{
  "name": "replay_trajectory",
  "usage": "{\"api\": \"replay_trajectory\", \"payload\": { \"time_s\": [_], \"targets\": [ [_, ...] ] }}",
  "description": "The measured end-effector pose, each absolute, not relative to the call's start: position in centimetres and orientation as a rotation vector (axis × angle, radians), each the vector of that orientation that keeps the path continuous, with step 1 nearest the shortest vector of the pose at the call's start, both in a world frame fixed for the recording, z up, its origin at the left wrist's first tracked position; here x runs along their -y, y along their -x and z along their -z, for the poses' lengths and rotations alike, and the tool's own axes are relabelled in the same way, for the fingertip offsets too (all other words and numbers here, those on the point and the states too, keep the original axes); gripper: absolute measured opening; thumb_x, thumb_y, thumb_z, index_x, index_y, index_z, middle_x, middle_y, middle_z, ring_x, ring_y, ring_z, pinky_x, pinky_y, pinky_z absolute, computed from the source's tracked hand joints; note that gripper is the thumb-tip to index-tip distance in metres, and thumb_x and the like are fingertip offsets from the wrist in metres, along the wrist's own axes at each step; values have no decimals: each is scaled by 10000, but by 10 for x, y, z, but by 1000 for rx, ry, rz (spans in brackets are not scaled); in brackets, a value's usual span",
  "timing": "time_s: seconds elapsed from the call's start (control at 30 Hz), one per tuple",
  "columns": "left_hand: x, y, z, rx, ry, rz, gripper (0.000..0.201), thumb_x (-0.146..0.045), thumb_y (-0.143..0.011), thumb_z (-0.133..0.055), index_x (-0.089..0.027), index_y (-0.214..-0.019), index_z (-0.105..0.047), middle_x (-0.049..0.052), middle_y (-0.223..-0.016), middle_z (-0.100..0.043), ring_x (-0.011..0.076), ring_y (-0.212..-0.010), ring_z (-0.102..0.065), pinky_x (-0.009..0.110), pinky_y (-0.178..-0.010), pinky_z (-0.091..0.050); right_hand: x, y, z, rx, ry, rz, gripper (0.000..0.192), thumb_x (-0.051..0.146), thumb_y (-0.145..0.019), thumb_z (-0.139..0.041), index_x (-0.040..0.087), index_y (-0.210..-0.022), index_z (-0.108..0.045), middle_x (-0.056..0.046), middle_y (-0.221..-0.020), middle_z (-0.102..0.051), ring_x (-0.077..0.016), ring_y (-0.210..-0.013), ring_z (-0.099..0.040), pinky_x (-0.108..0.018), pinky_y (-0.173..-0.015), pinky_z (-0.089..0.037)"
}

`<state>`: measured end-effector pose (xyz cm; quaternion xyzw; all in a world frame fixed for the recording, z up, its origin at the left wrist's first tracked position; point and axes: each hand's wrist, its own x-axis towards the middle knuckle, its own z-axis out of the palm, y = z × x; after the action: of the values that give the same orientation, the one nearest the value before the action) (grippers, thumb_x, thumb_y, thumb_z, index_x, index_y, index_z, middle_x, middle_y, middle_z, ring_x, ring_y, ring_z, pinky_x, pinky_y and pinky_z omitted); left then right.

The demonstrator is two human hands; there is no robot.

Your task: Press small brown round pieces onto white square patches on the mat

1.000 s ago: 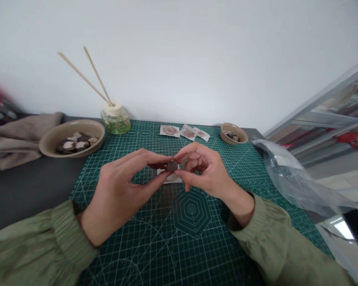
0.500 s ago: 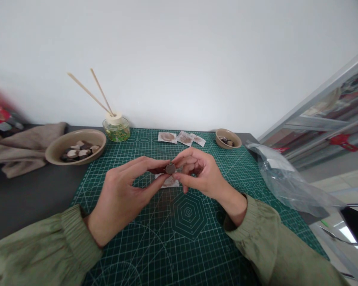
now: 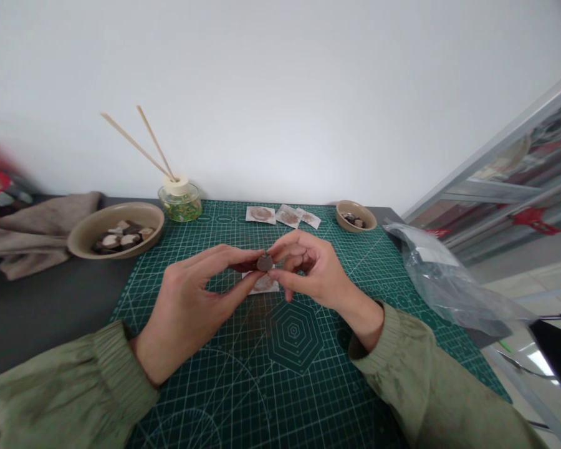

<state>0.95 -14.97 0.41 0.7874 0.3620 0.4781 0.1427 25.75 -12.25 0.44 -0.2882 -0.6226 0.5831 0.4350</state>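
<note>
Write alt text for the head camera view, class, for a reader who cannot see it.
Two hands, left hand and right hand, pinch a small dark round piece between their fingers above a green cutting mat. A large bowl of pieces, a reed diffuser and a small bowl sit behind.

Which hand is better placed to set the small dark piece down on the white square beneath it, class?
Probably the left hand: its thumb and forefinger pinch the small dark piece, right above the white square. The right hand only steadies the piece's edge.
</note>
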Motion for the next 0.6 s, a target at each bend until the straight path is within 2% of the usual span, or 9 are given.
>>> {"api": "replay_trajectory", "payload": {
  "time_s": [0.1,0.27,0.37,0.47,0.53,0.6],
  "targets": [
    [149,-9,-5,-1053,-2278,-1369,162,-382,-1157,-785,-337,-1289,-866,-4,-1093,-922,208,-907,-889,343,-841,-765,123,-257,-5,1555,729,-1437,504,285,-815,-1154,243,-1162,-792,-13,-1012,-908,-125,-520,-764,-230,-474,-598],
    [144,-7,-2,-1065,-2324,-1293,244,-420,-1162,-767,-295,-1355,-850,45,-1135,-914,226,-915,-887,360,-838,-776,124,-259,-4,1660,846,-1290,422,372,-880,-1106,246,-1147,-804,51,-695,-772,-163,-523,-719,-268,-504,-528],
    [139,-2,2,-1067,-2411,-1206,284,-381,-1145,-752,-258,-1384,-842,87,-1273,-898,257,-1077,-891,398,-977,-779,123,-262,-4,1745,921,-1055,353,334,-915,-1048,239,-1155,-808,56,-685,-745,-146,-546,-659,-273,-538,-480],
    [136,7,6,-1063,-2504,-1072,272,-352,-1130,-728,-246,-1344,-859,100,-1336,-886,310,-1222,-865,495,-1109,-753,122,-266,-3,1938,928,-780,237,252,-946,-943,229,-1130,-797,55,-766,-728,-125,-587,-603,-278,-582,-479],
    [136,13,7,-1062,-2555,-962,278,-356,-1122,-718,-248,-1332,-864,103,-1346,-883,337,-1258,-846,545,-1132,-742,122,-268,-3,2134,919,-603,168,216,-960,-870,220,-1115,-806,6,-942,-786,-128,-675,-615,-297,-669,-511],
    [138,16,7,-1064,-2624,-848,322,-368,-1132,-690,-239,-1378,-851,118,-1383,-874,355,-1306,-827,574,-1162,-733,121,-269,-1,2285,936,-503,179,211,-967,-849,213,-1143,-820,-43,-1141,-826,-146,-776,-646,-321,-753,-528]
  ]
}}
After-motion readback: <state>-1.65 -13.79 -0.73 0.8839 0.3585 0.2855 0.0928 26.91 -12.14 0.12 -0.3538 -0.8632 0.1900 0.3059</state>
